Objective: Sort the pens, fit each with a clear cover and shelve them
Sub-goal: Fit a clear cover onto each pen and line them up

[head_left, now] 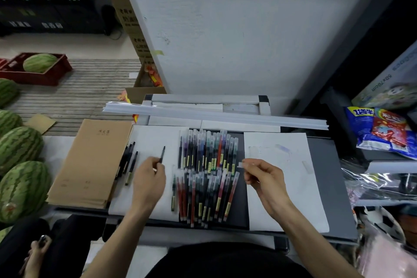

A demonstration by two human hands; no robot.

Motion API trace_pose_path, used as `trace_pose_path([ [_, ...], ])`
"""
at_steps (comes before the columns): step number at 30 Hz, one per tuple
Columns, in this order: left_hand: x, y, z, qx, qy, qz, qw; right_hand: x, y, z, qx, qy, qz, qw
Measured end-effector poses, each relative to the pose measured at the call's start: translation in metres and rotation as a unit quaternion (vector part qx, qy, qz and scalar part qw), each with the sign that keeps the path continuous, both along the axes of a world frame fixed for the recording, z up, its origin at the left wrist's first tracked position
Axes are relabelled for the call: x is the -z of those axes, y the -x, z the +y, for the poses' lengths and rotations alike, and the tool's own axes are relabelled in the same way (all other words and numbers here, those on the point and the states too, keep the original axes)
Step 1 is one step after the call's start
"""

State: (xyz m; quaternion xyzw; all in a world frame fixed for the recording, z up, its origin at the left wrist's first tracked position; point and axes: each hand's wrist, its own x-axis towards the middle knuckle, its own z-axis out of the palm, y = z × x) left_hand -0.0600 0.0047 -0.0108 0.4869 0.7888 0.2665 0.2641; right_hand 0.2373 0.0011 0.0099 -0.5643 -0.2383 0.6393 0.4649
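A slim dark pen (162,154) stands tilted just left of the frame's centre, its lower end pinched in the curled fingers (155,163) of the left hand (149,179), tip pointing up and away. Right of centre, the right hand (265,176) pinches a small clear cover (240,164) at its fingertips, well apart from the pen.

Both pieces look light, stiff and slick. The pen is best held low on the barrel, as here, leaving the tip end free. The cover looks thin enough to crack or shoot out if squeezed, so a gentle grip on its closed end would suit. It is hard to see against the paper.

Between the hands lies a heap of capped pens (207,174), red, blue, green and black, in two rough rows. A few bare black pens (129,161) lie to the left.

White sheets (282,187) cover parts of the dark grey desk (329,187), with a stack of brown exercise books (92,160) at its left end and long white strips (214,112) across the back.

Watermelons (20,149) line the left edge, snack bags (383,130) sit on shelving at the right, and a white pillar (248,18) fills the top.
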Motion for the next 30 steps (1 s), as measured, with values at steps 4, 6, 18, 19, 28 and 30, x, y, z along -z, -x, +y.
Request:
trace_pose_path([
  [4, -0.024, -0.043, -0.01, 0.029, -0.016, -0.155, 0.987, -0.013, 0.003, 0.006, 0.013, 0.029, 0.107, 0.994],
  [6, -0.034, -0.057, -0.012, 0.043, -0.028, -0.19, 0.98, -0.018, 0.005, 0.01, 0.015, 0.031, 0.131, 0.991],
  [18, -0.067, -0.099, -0.031, 0.161, -0.037, -0.261, 0.951, -0.058, 0.021, 0.016, 0.002, -0.032, 0.139, 0.99],
  [19, -0.067, -0.101, -0.033, 0.166, -0.033, -0.265, 0.949, -0.06, 0.022, 0.015, -0.003, -0.038, 0.133, 0.99],
  [28, -0.065, -0.101, -0.037, 0.17, -0.021, -0.267, 0.949, -0.055, 0.025, 0.01, -0.079, -0.09, 0.029, 0.992],
  [30, -0.066, -0.104, -0.037, 0.169, -0.016, -0.277, 0.946, -0.05, 0.026, 0.007, -0.088, -0.093, 0.018, 0.992],
])
